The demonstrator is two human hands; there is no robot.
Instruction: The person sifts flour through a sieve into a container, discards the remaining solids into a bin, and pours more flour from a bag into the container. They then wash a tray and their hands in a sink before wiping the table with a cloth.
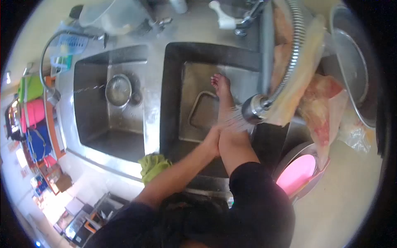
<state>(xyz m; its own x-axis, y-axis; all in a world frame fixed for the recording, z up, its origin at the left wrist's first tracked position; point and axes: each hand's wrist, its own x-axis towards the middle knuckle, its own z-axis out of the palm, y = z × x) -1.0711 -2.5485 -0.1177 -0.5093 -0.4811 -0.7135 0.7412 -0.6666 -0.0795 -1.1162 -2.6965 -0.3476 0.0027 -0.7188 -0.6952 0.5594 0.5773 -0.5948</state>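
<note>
Water fans out of the spray head (254, 109) onto my right forearm (233, 142). My left hand (213, 139) is closed around that forearm, partly blurred by the spray. Farther into the right-hand sink, my right hand (221, 84) has its fingers loosely curled, with nothing seen in them. Both arms reach over the right sink basin (173, 82). On the basin floor, beyond the forearm, lies a rectangular frame-like thing (194, 109) that I cannot identify. A coiled metal hose (295, 45) leads up from the spray head.
The left basin (89, 103) holds a round metal bowl (118, 90). A green cloth (153, 166) hangs over the front edge. Large pale and reddish pieces, seemingly meat or fish (322, 103), lie at right beside a pink disc (295, 173) and a large metal bowl (351, 62).
</note>
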